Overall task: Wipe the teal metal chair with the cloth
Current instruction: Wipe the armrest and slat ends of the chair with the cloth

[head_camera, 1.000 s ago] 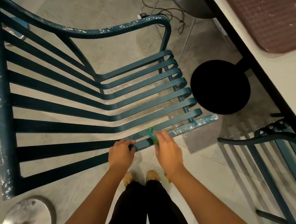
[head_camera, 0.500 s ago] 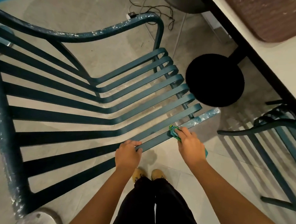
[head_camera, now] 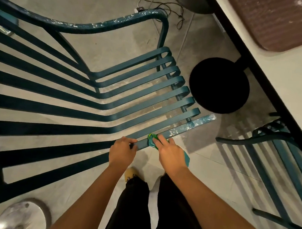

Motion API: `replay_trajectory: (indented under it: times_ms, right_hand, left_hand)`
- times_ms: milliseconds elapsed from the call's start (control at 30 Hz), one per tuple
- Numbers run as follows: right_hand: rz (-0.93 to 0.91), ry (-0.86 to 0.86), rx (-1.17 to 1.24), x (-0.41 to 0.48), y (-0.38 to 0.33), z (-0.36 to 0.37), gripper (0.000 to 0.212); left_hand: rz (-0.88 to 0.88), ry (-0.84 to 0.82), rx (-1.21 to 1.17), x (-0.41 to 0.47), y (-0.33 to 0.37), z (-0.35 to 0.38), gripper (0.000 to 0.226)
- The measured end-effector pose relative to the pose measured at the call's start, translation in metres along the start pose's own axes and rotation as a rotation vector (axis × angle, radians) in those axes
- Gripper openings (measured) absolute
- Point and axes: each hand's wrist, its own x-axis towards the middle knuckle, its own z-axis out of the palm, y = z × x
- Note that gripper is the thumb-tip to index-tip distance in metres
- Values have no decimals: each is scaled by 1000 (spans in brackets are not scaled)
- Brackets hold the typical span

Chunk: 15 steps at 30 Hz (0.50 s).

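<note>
A teal metal chair (head_camera: pixel 129 97) with long curved slats fills the left and middle of the view. Its nearest slat has chipped, whitish paint toward the right end. My left hand (head_camera: pixel 122 151) grips the near edge of that slat, fingers curled over it. My right hand (head_camera: pixel 170 154) presses a small teal and green cloth (head_camera: pixel 151 140) onto the same slat just right of the left hand, fingers fairly straight on top of it. A corner of the cloth hangs out below the right palm.
A black round table base (head_camera: pixel 219 85) stands right of the chair under a white table (head_camera: pixel 288 76) carrying a brown mat (head_camera: pixel 273 21). A second teal chair (head_camera: pixel 275 154) is at the right. A metal disc base (head_camera: pixel 22 216) lies lower left; cables (head_camera: pixel 162 4) trail behind.
My right hand and the cloth slid back left along the near slat toward my left hand, after having moved right. My left hand kept its grip on the slat.
</note>
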Motion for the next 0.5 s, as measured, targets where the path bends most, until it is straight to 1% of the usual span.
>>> replay_trajectory:
  times_ms: [133,200,333,367,433,500]
  right_hand:
    - [25,-68,36,2,31,-8,51]
    - [75,-94,73,3,43,-12,51]
    - [199,-39,204,2,47,-16,46]
    - [207,-14,238,1,43,-15,45]
    - [138,32,278,1,32,-15,46]
    - [54,-3,272,3,16,-15,50]
  left_hand:
    - [8,-22,31,-1,-2,-2,33]
    - [8,-31,32,-2,-1,-3,33]
    - [-27,-34,-6,-1,3,-3,33]
    - [-37,-27,-15,-1,4,-2,33]
    - [-30,-15,-38,0,7,1,33]
    - [7,-12,-55,2,10,7,33]
